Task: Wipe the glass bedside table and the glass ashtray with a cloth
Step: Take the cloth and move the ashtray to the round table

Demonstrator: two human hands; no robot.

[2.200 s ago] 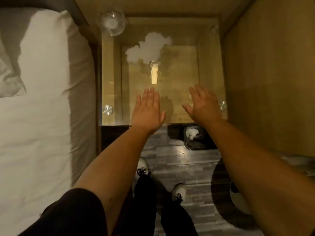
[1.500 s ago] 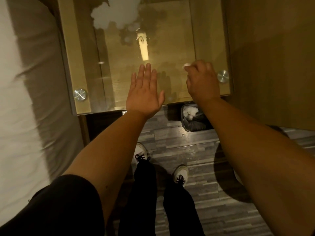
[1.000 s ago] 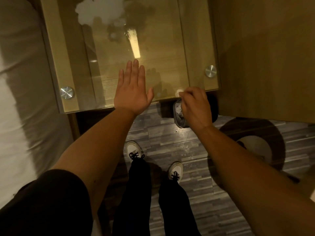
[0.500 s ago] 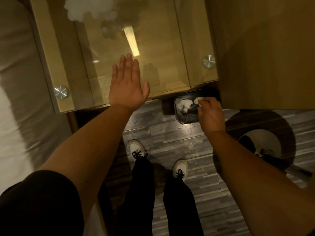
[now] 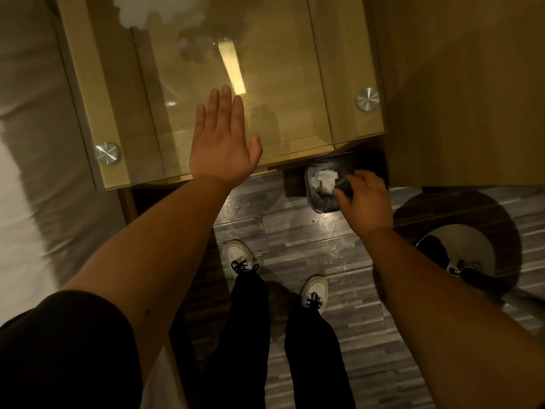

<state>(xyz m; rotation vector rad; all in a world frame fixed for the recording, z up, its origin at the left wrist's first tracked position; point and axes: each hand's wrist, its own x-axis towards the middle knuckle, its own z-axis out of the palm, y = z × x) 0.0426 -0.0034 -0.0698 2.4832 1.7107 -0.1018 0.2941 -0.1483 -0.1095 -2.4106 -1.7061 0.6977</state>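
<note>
Glass table [image 5: 295, 93] beside bed [image 5: 26, 143], white cloth [image 5: 153, 8] at far edge. Left hand [image 5: 221, 146] flat over near edge, fingers spread, empty. Right hand [image 5: 364, 199] over small bin [image 5: 321, 199] on floor, fingers loosely curled, holding nothing visible

We wear a black short sleeve [image 5: 59, 343] on our left arm, and both forearms are bare. Our trousers [image 5: 250, 335] are black and loose at the ankle. Our shoes [image 5: 240, 256] are white, tied with black laces [image 5: 312, 299].
</note>
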